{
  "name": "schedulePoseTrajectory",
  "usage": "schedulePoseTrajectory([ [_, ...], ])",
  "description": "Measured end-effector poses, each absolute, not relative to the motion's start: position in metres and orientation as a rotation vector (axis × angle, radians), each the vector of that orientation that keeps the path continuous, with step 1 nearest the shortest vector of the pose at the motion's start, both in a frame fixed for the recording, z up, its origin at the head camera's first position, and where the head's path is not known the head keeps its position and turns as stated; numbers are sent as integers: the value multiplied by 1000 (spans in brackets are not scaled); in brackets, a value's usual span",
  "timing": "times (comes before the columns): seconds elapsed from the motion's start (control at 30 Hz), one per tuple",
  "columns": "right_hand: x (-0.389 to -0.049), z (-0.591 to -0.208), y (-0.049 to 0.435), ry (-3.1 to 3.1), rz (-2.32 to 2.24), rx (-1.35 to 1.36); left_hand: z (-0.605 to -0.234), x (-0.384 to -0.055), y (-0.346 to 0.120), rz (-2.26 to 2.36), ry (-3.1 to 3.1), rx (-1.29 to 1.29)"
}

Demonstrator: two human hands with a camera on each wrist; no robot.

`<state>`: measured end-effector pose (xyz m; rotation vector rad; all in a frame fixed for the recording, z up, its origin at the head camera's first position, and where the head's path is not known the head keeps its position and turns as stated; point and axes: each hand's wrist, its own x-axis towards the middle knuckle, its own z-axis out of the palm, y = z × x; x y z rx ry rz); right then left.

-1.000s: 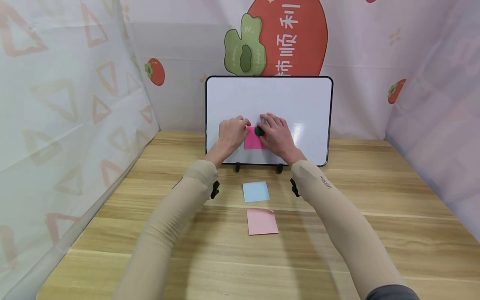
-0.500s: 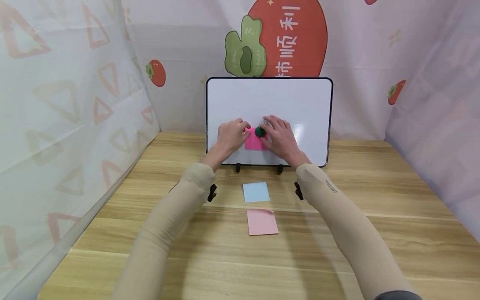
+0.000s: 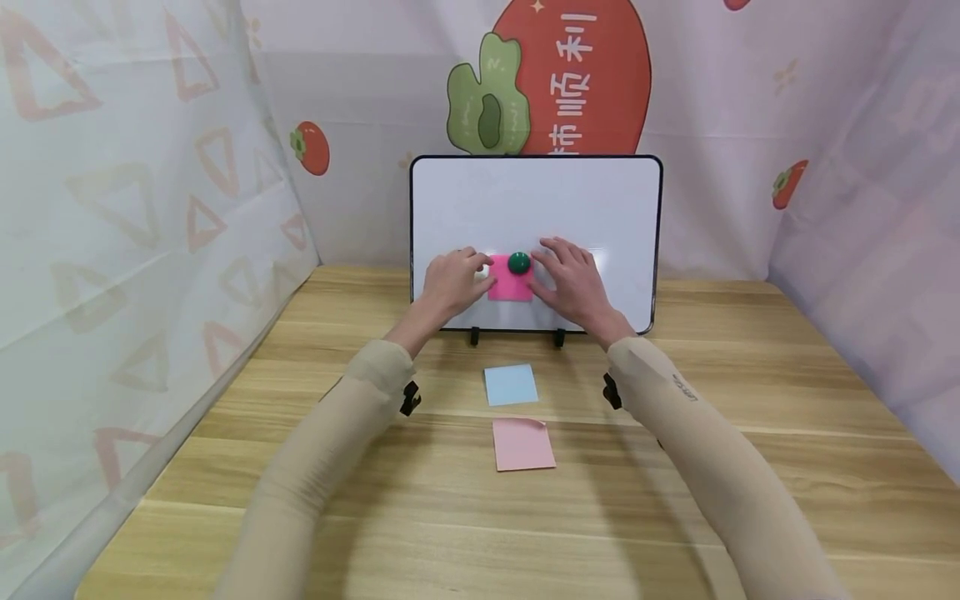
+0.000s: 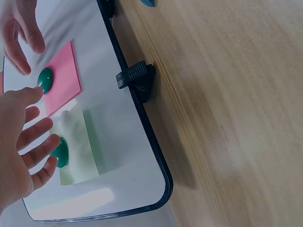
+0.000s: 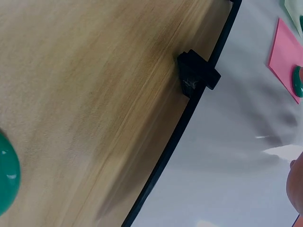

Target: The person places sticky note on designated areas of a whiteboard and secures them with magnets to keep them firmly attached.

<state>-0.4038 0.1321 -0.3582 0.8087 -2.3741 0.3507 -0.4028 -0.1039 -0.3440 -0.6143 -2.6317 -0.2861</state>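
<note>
A bright pink sticky note [image 3: 510,288] lies on a whiteboard [image 3: 536,196], with a round green magnet [image 3: 519,262] on its upper part. My left hand [image 3: 452,279] is at the note's left side, fingers spread and relaxed. Just right of the magnet, my right hand [image 3: 573,282] has its fingers loosely bent, holding nothing. The left wrist view shows a pale green sticky note [image 4: 81,158] on the board under a second green magnet [image 4: 61,152]. Left fingers partly cover that magnet; whether they touch it I cannot tell. In the head view the left hand hides most of this note.
A light blue sticky note [image 3: 512,385] and a pale pink sticky note [image 3: 523,444] lie on the wooden table [image 3: 480,533]. Black clips [image 3: 559,337] support the board's lower edge. A green rounded object [image 5: 7,175] shows at the right wrist view's left edge.
Both hands have drawn apart from the pink note, the left moving left and the right moving right. The right fingers have come off the magnet, which stays on the note.
</note>
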Motion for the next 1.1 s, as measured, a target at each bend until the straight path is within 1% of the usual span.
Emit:
schedulePoseTrajectory([
  [0.23, -394, -360, 141, -2469, 431, 743, -348, -394, -109, -274, -2692, -658],
  [0.47, -386, -368, 149, -2472, 523, 704, -350, -387, -113, -294, -2752, -649],
  [0.7, -375, -368, 156, -2537, 591, 635, -350, -381, -116, -327, -2808, -647],
  [1.1, -359, -369, 168, -2621, 612, 614, -352, -370, -116, -402, -2829, -672],
])
